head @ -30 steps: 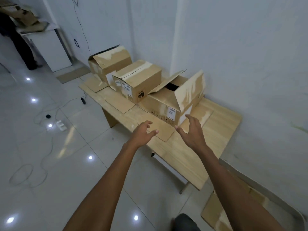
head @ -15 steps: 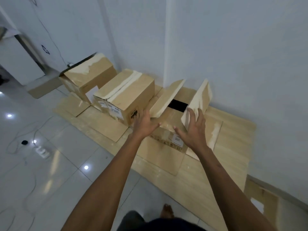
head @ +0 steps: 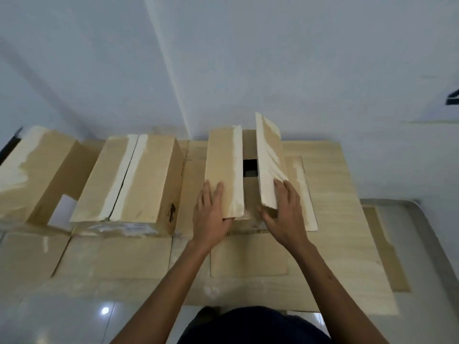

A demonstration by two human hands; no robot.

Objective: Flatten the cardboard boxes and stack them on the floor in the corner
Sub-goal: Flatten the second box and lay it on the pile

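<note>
Three cardboard boxes stand in a row on a wooden table [head: 342, 232] against the white wall. The right box [head: 249, 145] has its top flaps open, with a dark gap between them. My left hand [head: 211, 214] grips the near end of its left flap [head: 223, 167], fingers on top and thumb under. My right hand [head: 285, 212] holds the near end of the raised right flap [head: 269, 160]. The middle box [head: 139, 180] is closed, with a slit tape seam. The left box [head: 32, 170] has an open flap.
Loose flat cardboard sheets [head: 248, 256] lie on the table in front of the boxes. Another flat piece [head: 387, 249] lies on the tiled floor to the right of the table, by the wall. Glossy floor tiles [head: 62, 319] are at the lower left.
I have stepped up to the table and now look straight down on the boxes. Both hands went from reaching in the air to holding the right box's two top flaps.
</note>
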